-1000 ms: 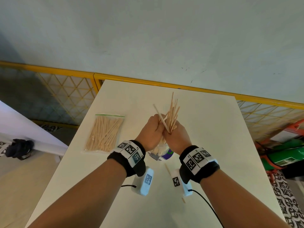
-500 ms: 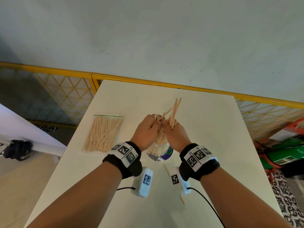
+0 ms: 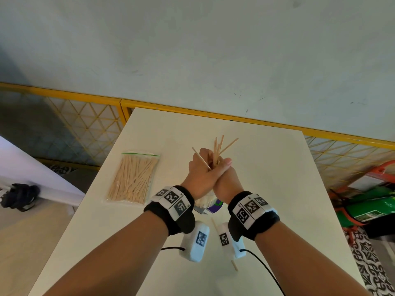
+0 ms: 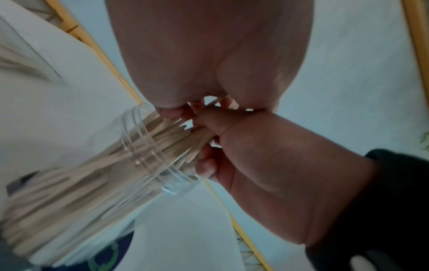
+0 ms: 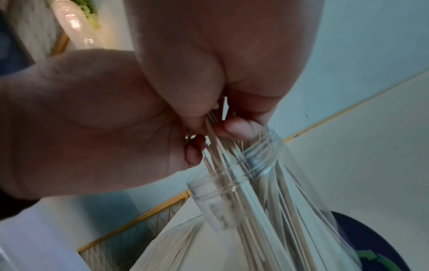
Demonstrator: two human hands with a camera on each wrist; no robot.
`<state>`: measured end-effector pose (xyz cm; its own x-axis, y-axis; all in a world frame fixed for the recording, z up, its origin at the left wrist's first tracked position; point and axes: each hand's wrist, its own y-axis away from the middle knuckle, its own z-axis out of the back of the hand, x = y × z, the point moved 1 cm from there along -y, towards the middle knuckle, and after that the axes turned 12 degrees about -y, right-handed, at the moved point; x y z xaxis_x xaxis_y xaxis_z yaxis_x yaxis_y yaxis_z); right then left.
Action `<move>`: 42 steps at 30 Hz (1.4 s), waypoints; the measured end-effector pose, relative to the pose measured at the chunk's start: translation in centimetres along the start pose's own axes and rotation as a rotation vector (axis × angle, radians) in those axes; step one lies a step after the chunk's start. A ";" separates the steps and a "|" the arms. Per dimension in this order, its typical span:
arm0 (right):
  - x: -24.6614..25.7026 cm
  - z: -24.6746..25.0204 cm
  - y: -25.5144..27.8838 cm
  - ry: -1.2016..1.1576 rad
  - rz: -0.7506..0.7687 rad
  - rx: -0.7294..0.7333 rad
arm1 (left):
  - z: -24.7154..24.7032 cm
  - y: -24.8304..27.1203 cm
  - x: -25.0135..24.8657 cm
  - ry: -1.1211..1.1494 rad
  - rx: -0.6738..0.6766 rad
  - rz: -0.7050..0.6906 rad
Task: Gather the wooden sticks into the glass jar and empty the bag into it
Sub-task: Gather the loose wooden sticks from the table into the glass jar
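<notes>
Both hands are clasped over the mouth of the glass jar (image 3: 204, 203), which they mostly hide in the head view. My left hand (image 3: 199, 169) and right hand (image 3: 226, 176) together grip a bundle of wooden sticks (image 3: 217, 147) whose tops fan out above the fists. In the left wrist view the sticks (image 4: 176, 135) run down through the threaded neck of the jar (image 4: 148, 155). The right wrist view shows fingertips (image 5: 236, 128) pinching the bundle just above the jar neck (image 5: 246, 172). A clear zip bag (image 3: 132, 178) full of sticks lies flat to the left.
A loose stick (image 3: 234, 264) lies on the white table (image 3: 277, 189) near my right wrist. A purple and green lid (image 3: 216, 207) sits under the jar. Yellow mesh railing (image 3: 89, 124) runs behind the table, and green and orange items (image 3: 372, 206) lie on the floor at the right.
The hands have pressed closer together around the bundle. The stick tops stand more upright and bunched, with one stick now poking out to the left.
</notes>
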<state>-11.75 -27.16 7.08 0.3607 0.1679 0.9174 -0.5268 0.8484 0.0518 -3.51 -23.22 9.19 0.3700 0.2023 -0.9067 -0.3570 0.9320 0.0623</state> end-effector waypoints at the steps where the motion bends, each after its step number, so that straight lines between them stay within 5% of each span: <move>1: 0.1 0.1 0.0 0.027 -0.002 -0.001 | -0.1 -0.2 0.2 0.031 -0.017 0.022; 7: 0.2 1.2 0.9 0.099 0.060 0.017 | 0.5 -0.8 0.9 0.123 0.086 0.120; 13: 0.1 3.5 4.0 -0.211 -0.026 -0.128 | 1.2 -1.1 1.0 0.171 -0.009 0.031; 17: -3.3 5.5 9.2 -0.035 -0.139 -0.151 | 0.1 -1.6 1.4 0.054 0.011 -0.119; 22: -9.4 3.4 14.2 0.296 -0.356 0.056 | -1.2 -0.7 2.2 -0.173 -0.089 -0.250; 36: -9.6 0.1 12.9 0.591 -0.408 0.139 | 1.4 0.6 3.2 -0.350 -0.312 -0.429; 42: -4.6 3.8 11.7 0.199 -0.240 0.012 | 1.6 0.4 5.1 -0.561 -0.093 -0.311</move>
<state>-22.53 -19.95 4.96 0.6186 0.0594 0.7834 -0.4170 0.8699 0.2633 -0.42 -21.37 5.28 0.8508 0.0771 -0.5198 -0.2245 0.9477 -0.2270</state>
